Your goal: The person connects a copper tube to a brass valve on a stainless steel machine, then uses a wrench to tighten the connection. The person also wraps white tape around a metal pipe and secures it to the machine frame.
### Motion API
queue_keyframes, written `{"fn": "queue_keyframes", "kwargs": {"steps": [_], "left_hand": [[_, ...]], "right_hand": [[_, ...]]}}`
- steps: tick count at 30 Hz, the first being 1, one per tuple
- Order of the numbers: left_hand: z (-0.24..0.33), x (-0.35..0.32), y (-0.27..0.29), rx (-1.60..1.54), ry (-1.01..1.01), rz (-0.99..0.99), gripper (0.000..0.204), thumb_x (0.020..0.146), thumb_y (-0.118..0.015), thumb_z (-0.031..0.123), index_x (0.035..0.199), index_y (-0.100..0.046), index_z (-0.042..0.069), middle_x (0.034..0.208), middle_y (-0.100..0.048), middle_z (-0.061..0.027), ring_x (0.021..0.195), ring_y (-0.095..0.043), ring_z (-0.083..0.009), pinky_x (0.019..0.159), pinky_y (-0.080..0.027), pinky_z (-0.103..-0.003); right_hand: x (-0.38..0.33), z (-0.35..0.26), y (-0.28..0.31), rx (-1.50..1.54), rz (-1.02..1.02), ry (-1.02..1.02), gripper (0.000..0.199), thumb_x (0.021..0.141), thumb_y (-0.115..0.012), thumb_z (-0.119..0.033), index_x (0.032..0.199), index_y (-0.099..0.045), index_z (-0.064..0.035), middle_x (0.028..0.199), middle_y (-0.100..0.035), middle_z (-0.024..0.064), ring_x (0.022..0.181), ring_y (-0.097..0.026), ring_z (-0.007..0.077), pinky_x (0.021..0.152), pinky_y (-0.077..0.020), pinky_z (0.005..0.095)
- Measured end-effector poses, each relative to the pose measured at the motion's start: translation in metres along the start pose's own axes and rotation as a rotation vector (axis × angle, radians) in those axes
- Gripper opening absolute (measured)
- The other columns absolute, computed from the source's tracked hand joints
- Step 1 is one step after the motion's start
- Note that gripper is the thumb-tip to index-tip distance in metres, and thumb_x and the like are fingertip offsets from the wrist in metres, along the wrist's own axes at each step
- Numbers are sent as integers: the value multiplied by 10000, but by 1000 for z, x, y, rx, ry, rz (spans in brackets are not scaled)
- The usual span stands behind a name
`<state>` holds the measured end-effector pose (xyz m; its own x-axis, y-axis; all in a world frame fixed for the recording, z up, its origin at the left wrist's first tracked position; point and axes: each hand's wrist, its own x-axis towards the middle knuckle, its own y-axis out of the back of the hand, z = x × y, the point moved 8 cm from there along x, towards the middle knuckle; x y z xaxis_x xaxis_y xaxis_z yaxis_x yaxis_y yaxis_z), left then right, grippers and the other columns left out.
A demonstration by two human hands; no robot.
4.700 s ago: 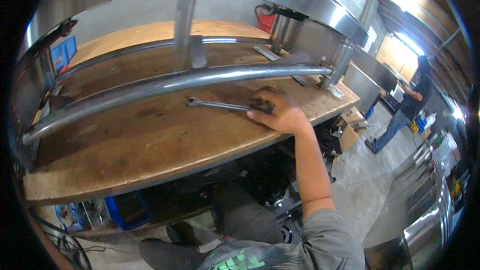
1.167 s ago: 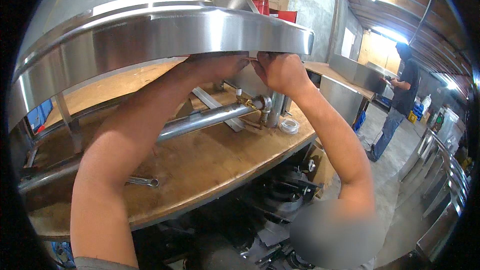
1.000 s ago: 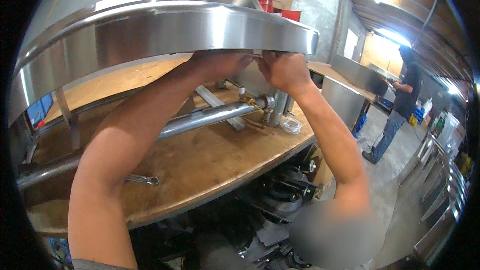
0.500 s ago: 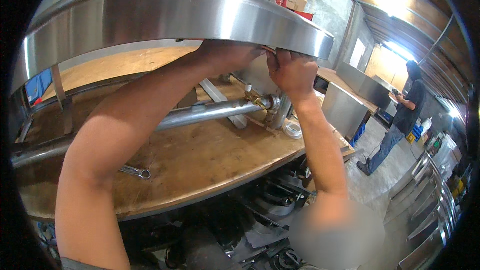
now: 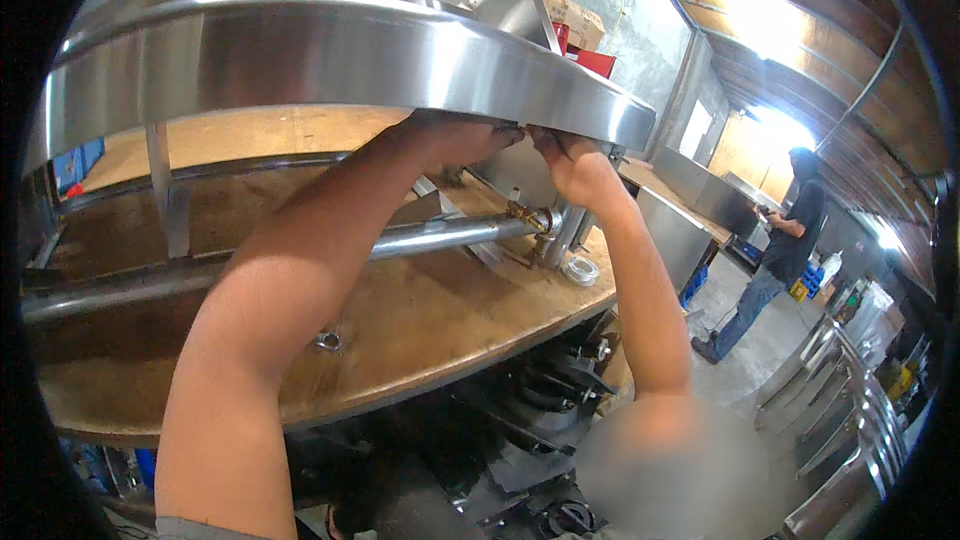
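A brushed stainless steel panel [image 5: 330, 55] with a long curved-looking edge spans the upper part of the view. Up under its lower edge reach both my arms. My left hand [image 5: 462, 140] is bent there with its fingers curled, and my right hand [image 5: 575, 168] meets it from the right, fingers closed. Their fingertips come close together just beneath the edge; what they grip is hidden by the panel. Below them runs a metal pipe [image 5: 440, 238] with a brass valve [image 5: 527, 215] at its right end. A wrench's ring end [image 5: 328, 342] shows beside my left forearm.
The pipe lies above a worn wooden board [image 5: 430, 340]. A roll of white tape [image 5: 580, 271] sits near its right edge. Dark metal parts [image 5: 540, 390] fill the space below. A person [image 5: 785, 250] stands at the back right. Metal frames [image 5: 840, 420] lean at the lower right.
The view has shifted a little, so the panel sits lower. Both hands remain under its edge, their fingertips closer together. My left forearm now covers the wrench's handle.
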<state>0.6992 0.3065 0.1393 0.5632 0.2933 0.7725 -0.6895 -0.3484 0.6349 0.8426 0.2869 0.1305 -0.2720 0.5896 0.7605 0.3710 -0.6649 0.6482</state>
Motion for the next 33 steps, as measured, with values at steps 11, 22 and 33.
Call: {"fn": "queue_keyframes", "kwargs": {"steps": [11,22,33], "left_hand": [[-7,4,-4,103,-120,151,369,898,-598,333,1198,-606,117,1165,-631,-169,1099,-585,-356,944,-458,-449],[-26,12,-15,70,-10,129,384,896,-596,361,1205,-608,133,1204,-621,-158,1127,-577,-351,963,-454,-443],[-16,7,-7,94,46,47,372,897,-589,348,1185,-623,115,1176,-633,-164,1111,-589,-353,952,-457,-456]], "right_hand": [[40,-7,-29,-570,7,289,236,935,-459,-167,995,-652,-46,1003,-659,190,955,-607,369,870,-467,439],[46,23,-30,-12,31,-268,362,938,-491,-310,1152,-630,-54,1196,-613,201,1148,-528,402,1027,-368,472],[47,28,-31,91,130,-269,369,923,-538,-291,1201,-612,-61,1222,-599,196,1176,-518,383,1032,-371,449]]}}
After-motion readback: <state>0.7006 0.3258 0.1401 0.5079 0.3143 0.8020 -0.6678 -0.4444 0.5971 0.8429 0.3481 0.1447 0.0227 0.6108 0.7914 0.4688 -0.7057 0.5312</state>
